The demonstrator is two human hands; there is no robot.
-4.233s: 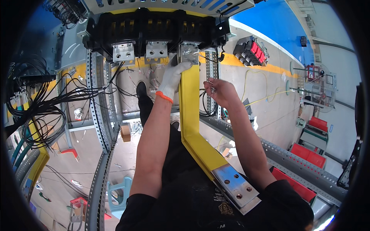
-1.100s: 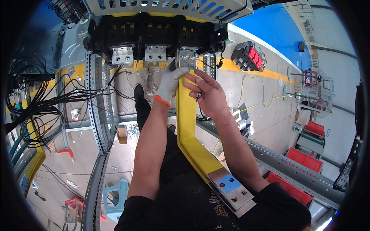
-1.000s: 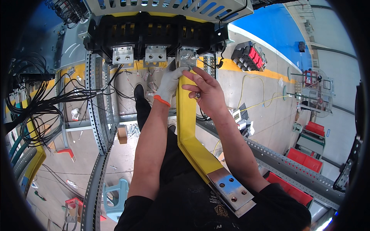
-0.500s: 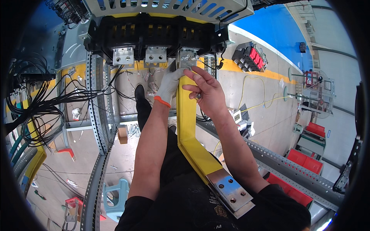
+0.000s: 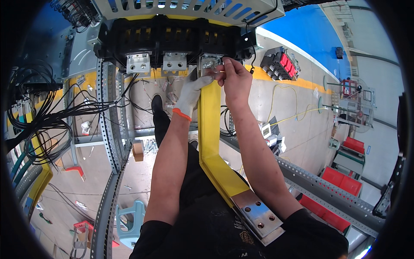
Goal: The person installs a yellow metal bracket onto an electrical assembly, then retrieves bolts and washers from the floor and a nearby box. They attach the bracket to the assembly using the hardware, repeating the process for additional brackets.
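A yellow-sleeved busbar [image 5: 210, 125] runs from the right-hand metal terminal [image 5: 210, 61] of a black switch block [image 5: 172, 43] down toward my body. Its bare metal end [image 5: 257, 214], with several holes, lies over my lap. My left hand [image 5: 192, 93], in a white glove with an orange cuff, is closed around the busbar's upper end, just below the terminal. My bare right hand [image 5: 236, 82] has its thumb and fingers pinched together at the right side of that terminal. What sits between those fingertips is hidden. Bolt hardware shows on the terminal's face.
Two more bare terminals [image 5: 138, 63] stand to the left. Black cables [image 5: 56, 116] hang in a bundle at the left. Perforated steel uprights [image 5: 110, 138] and a rail [image 5: 327, 194] frame the space. A light-blue stool [image 5: 130, 224] and a black-and-red device [image 5: 280, 64] are on the floor.
My right hand has moved up from beside the busbar to the terminal, and its loosely curled fingers have closed into a pinch. My left hand keeps its grip on the busbar.
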